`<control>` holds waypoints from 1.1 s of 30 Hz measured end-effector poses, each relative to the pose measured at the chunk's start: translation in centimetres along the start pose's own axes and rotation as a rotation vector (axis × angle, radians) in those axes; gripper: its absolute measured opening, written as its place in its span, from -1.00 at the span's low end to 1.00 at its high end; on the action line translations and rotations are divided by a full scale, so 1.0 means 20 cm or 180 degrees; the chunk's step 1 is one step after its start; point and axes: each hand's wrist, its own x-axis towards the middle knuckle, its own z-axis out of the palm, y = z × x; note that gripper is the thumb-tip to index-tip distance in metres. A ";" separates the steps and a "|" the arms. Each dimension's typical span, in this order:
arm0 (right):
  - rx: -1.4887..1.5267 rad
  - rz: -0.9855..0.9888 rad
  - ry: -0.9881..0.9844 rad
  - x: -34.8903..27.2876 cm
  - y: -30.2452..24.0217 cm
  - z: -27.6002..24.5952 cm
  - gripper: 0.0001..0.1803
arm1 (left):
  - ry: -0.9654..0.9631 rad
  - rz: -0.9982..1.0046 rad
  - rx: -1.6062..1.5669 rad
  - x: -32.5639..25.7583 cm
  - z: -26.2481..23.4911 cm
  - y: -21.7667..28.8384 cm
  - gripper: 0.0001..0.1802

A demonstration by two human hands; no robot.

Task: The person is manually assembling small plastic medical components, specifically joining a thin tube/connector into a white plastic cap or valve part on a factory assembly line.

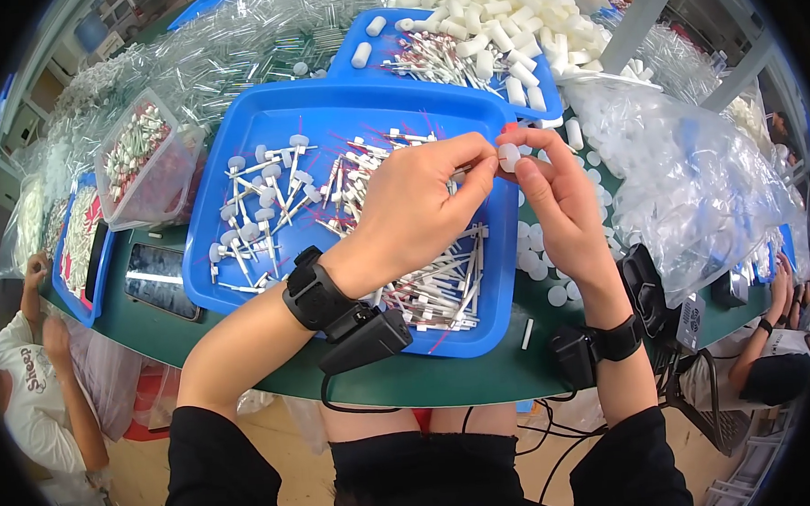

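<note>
While both hands meet above the blue plastic tray (pixel 234 134), left hand (pixel 416 207) pinching a thin white stick (pixel 463 170), right hand (pixel 553 199) gripping a small white cylindrical cap (pixel 508 156) touching its tip, loose white caps (pixel 538 260) on the green surface (pixel 448 379) beneath, second blue tray (pixel 362 35) of caps beyond.

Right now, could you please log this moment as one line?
left hand: pinches thin white stick | right hand: holds small white plastic cap | below: blue plastic tray

green table (pixel 448 379) | 2nd blue tray (pixel 362 35) behind it, holding white caps (pixel 494 28) | clear tub (pixel 144 161) of red-and-white pieces at table's left | bag of clear parts (pixel 694 183) at table's right | black phone (pixel 159 280) near left edge | clear tubes (pixel 229 42) heaped at far side
</note>
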 end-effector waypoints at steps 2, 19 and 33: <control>-0.0155 -0.0103 0.0014 0.00 0.00 0.00 -0.74 | 0.0052 0.0109 0.0189 0.00 0.00 0.01 -0.83; -0.0094 -0.0178 0.0178 0.01 0.00 -0.02 -0.78 | 0.0246 0.0573 0.0667 -0.01 0.00 0.00 -0.87; -0.0110 -0.0401 0.0182 0.03 0.03 -0.04 -0.70 | 0.0465 0.1065 0.0457 -0.01 0.05 -0.04 -0.77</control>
